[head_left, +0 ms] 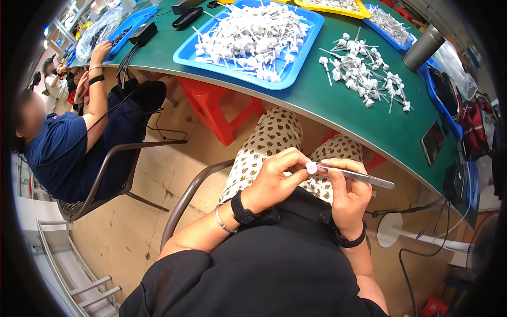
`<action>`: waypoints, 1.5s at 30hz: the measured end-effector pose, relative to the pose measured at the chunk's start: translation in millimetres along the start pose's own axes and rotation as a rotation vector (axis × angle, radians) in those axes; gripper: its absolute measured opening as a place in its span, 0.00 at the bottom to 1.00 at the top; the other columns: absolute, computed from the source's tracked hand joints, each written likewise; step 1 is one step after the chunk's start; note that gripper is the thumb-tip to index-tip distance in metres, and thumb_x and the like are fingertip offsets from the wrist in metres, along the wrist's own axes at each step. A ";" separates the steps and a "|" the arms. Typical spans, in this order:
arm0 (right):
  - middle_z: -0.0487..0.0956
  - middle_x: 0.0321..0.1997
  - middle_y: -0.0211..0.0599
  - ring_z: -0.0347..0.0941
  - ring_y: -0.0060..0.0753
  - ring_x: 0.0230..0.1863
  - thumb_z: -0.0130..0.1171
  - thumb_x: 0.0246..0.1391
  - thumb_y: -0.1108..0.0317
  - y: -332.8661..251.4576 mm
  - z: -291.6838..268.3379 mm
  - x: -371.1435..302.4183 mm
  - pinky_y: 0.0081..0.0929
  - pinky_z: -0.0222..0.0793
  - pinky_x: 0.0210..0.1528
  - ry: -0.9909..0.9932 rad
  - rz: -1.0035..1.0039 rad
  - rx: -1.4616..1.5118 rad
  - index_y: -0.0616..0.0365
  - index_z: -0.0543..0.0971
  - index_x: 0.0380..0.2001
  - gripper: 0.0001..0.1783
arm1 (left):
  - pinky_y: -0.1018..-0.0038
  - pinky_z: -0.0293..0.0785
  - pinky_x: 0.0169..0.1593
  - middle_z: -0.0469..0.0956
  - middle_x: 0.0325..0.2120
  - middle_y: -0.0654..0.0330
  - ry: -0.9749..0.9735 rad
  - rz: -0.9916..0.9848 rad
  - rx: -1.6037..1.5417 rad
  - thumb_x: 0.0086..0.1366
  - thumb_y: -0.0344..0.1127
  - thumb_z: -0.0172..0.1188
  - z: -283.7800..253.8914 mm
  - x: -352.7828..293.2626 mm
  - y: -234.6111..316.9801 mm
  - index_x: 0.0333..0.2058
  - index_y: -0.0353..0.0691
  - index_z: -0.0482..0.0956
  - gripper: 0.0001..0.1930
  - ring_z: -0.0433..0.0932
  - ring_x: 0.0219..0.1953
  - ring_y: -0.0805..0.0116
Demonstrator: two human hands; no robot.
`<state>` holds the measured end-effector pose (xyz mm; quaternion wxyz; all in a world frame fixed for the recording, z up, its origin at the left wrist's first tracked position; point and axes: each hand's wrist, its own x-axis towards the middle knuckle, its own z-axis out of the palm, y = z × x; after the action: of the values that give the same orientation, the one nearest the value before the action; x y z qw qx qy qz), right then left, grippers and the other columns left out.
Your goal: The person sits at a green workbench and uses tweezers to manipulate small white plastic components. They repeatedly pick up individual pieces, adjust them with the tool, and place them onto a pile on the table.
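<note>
Above my lap, my left hand (270, 180) pinches a small white plastic part (311, 167) between thumb and fingertips. My right hand (349, 194) is closed round a pair of metal tweezers (367, 178), whose tips meet the white part and whose blunt end points right. Ahead on the green table (306, 100) stands a blue tray (240, 75) heaped with white plastic parts on thin stems. To its right, a loose pile of similar parts (364, 71) lies directly on the tabletop. Fine detail of the held part is too small to make out.
A grey cylindrical bottle (424, 48) and a phone (433, 141) are on the table's right side. Yellow trays (364, 11) stand at the back. Red stools (222, 119) are under the table. At left sits a co-worker (68, 132); a fan (483, 245) is at right.
</note>
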<state>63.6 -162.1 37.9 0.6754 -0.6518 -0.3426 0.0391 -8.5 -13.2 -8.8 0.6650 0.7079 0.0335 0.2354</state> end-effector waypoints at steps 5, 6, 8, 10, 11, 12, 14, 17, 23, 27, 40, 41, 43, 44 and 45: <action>0.82 0.39 0.40 0.80 0.28 0.36 0.60 0.60 0.78 4.0 -0.5 -1.8 0.22 0.76 0.37 -0.009 -0.001 -0.065 0.68 0.80 0.39 0.05 | 0.78 0.78 0.33 0.78 0.32 0.59 -0.028 0.017 0.042 0.63 0.23 0.63 -2.2 -0.9 -1.7 0.36 0.32 0.80 0.03 0.80 0.31 0.73; 0.82 0.39 0.40 0.80 0.28 0.36 0.60 0.60 0.78 5.3 -0.6 -1.9 0.22 0.76 0.37 -0.007 -0.009 -0.064 0.68 0.80 0.39 0.05 | 0.79 0.79 0.34 0.78 0.33 0.58 -0.046 0.017 0.061 0.65 0.24 0.63 -3.3 -1.0 -2.1 0.36 0.31 0.80 0.02 0.82 0.32 0.73; 0.82 0.39 0.40 0.80 0.28 0.36 0.61 0.60 0.78 7.3 -1.2 -1.9 0.22 0.76 0.37 -0.005 -0.024 -0.061 0.68 0.80 0.39 0.05 | 0.79 0.79 0.34 0.78 0.33 0.58 -0.049 0.014 0.065 0.65 0.24 0.63 -3.2 -1.1 -2.4 0.36 0.32 0.80 0.03 0.82 0.32 0.73; 0.82 0.39 0.40 0.80 0.28 0.36 0.60 0.60 0.78 7.8 -1.2 -1.4 0.22 0.76 0.37 -0.010 -0.034 -0.065 0.68 0.80 0.39 0.05 | 0.79 0.79 0.34 0.79 0.33 0.58 -0.047 0.011 0.059 0.65 0.24 0.63 -2.8 -1.4 -3.0 0.36 0.32 0.80 0.03 0.82 0.32 0.73; 0.82 0.39 0.40 0.80 0.28 0.36 0.60 0.60 0.78 7.7 -1.1 -1.3 0.22 0.76 0.37 -0.012 -0.039 -0.068 0.68 0.80 0.39 0.05 | 0.79 0.79 0.34 0.79 0.33 0.58 -0.044 0.011 0.052 0.65 0.24 0.63 -2.6 -1.5 -3.6 0.36 0.32 0.80 0.03 0.82 0.32 0.73; 0.82 0.39 0.40 0.80 0.28 0.35 0.60 0.60 0.78 7.7 -1.1 -1.4 0.22 0.76 0.37 -0.006 -0.028 -0.051 0.68 0.80 0.39 0.05 | 0.79 0.79 0.34 0.79 0.33 0.58 -0.041 0.012 0.044 0.65 0.24 0.63 -2.5 -1.6 -3.9 0.36 0.32 0.80 0.03 0.82 0.32 0.73; 0.82 0.39 0.40 0.80 0.27 0.35 0.60 0.60 0.78 7.5 -0.9 -1.6 0.22 0.76 0.37 0.005 -0.006 -0.019 0.68 0.80 0.39 0.05 | 0.79 0.79 0.34 0.79 0.33 0.58 -0.043 0.020 0.053 0.64 0.24 0.63 -2.5 -1.2 -2.6 0.36 0.32 0.80 0.03 0.82 0.32 0.73; 0.82 0.39 0.40 0.80 0.27 0.35 0.61 0.60 0.78 7.4 -2.2 -1.5 0.21 0.76 0.37 -0.011 -0.001 -0.032 0.68 0.79 0.39 0.05 | 0.79 0.78 0.34 0.79 0.33 0.58 -0.041 0.023 0.067 0.64 0.24 0.63 -2.6 -1.3 -2.9 0.36 0.33 0.80 0.03 0.82 0.32 0.73; 0.82 0.38 0.40 0.80 0.27 0.35 0.61 0.61 0.77 7.1 -1.8 -1.0 0.21 0.76 0.36 -0.020 -0.025 -0.058 0.68 0.80 0.39 0.06 | 0.78 0.73 0.30 0.76 0.29 0.61 0.003 0.038 0.038 0.60 0.21 0.63 0.5 -1.1 -1.0 0.34 0.34 0.80 0.04 0.76 0.27 0.75; 0.82 0.38 0.39 0.80 0.27 0.35 0.61 0.61 0.77 7.1 -1.3 -0.9 0.21 0.76 0.36 -0.022 -0.041 -0.088 0.67 0.80 0.39 0.05 | 0.77 0.73 0.31 0.76 0.28 0.61 -0.001 0.034 0.026 0.60 0.21 0.63 1.0 -1.5 -3.2 0.34 0.34 0.80 0.04 0.76 0.27 0.74; 0.83 0.37 0.40 0.81 0.27 0.34 0.60 0.61 0.78 8.2 0.4 -1.0 0.21 0.77 0.36 -0.009 -0.041 -0.089 0.68 0.79 0.39 0.04 | 0.76 0.74 0.32 0.76 0.28 0.60 -0.009 0.061 0.088 0.60 0.20 0.63 -0.9 -0.6 -2.1 0.35 0.34 0.79 0.05 0.78 0.28 0.72; 0.83 0.37 0.40 0.81 0.28 0.35 0.60 0.61 0.78 8.0 0.9 -1.0 0.21 0.77 0.36 -0.004 -0.027 -0.071 0.68 0.78 0.38 0.04 | 0.76 0.74 0.32 0.76 0.28 0.60 -0.009 0.063 0.085 0.60 0.20 0.63 -0.9 -0.6 -2.3 0.34 0.34 0.79 0.05 0.78 0.28 0.72; 0.83 0.37 0.40 0.82 0.28 0.35 0.59 0.61 0.78 7.7 0.8 -0.5 0.22 0.78 0.36 -0.007 -0.029 -0.066 0.68 0.78 0.38 0.04 | 0.76 0.74 0.32 0.76 0.28 0.60 -0.009 0.065 0.079 0.60 0.20 0.63 -0.8 -0.5 -2.6 0.34 0.34 0.79 0.05 0.78 0.28 0.72; 0.82 0.37 0.40 0.82 0.29 0.35 0.59 0.61 0.78 7.7 0.7 -0.4 0.22 0.78 0.37 -0.009 -0.030 -0.065 0.69 0.78 0.38 0.04 | 0.76 0.74 0.32 0.76 0.28 0.60 -0.009 0.065 0.075 0.60 0.20 0.63 -0.7 -0.5 -2.8 0.34 0.34 0.79 0.05 0.78 0.28 0.72; 0.82 0.37 0.40 0.82 0.29 0.35 0.59 0.61 0.79 7.9 0.4 -0.4 0.22 0.78 0.37 -0.016 -0.033 -0.067 0.69 0.78 0.38 0.04 | 0.76 0.74 0.32 0.76 0.28 0.60 -0.009 0.065 0.071 0.60 0.20 0.63 -0.6 -0.6 -3.0 0.34 0.34 0.79 0.04 0.77 0.28 0.72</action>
<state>66.2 -160.8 30.5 0.6509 -0.6681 -0.3599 0.0216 -8.5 -12.6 -11.8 0.6316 0.7330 0.0158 0.2521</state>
